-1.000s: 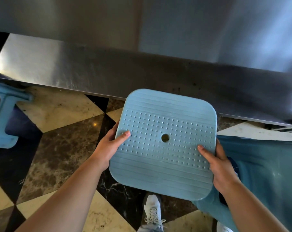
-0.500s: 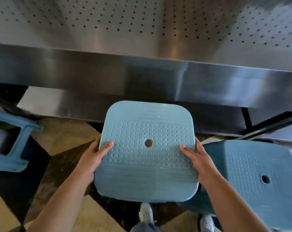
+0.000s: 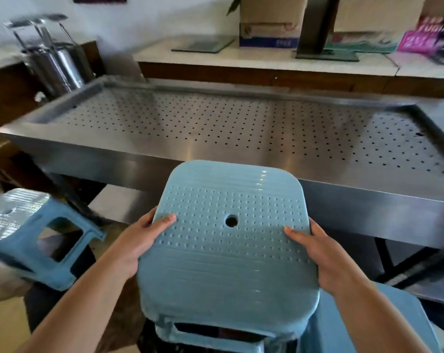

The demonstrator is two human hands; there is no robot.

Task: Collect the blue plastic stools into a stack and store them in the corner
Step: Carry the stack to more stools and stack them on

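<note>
Closest to the camera, a person's two bare forearms reach forward and hold a blue plastic stool (image 3: 228, 253) by the sides of its square seat. The left hand (image 3: 136, 240) clasps the left edge, thumb lying on the dotted top and fingers curled out of sight underneath; the right hand (image 3: 322, 253) does the same on the right edge. Both hands are closed firmly on the seat. The seat has a small round hole in the middle. Below its near edge, part of the stool's frame shows, but whether it sits on another stool cannot be told. Just beside it at the lower right, a second stool (image 3: 384, 324) stands partly cut off by the picture's edge. To the left, well apart, a third stool (image 3: 29, 238) appears tipped at an angle, blurred. Beyond the stools stands a long steel table (image 3: 241, 128) with a perforated top. Further back are a shiny metal machine (image 3: 55, 59), a pale counter (image 3: 266, 57) and a cardboard box (image 3: 269, 24). Judging by this, the collecting looks only just under way: at least two stools remain separate, and no corner stack is visible.
</note>
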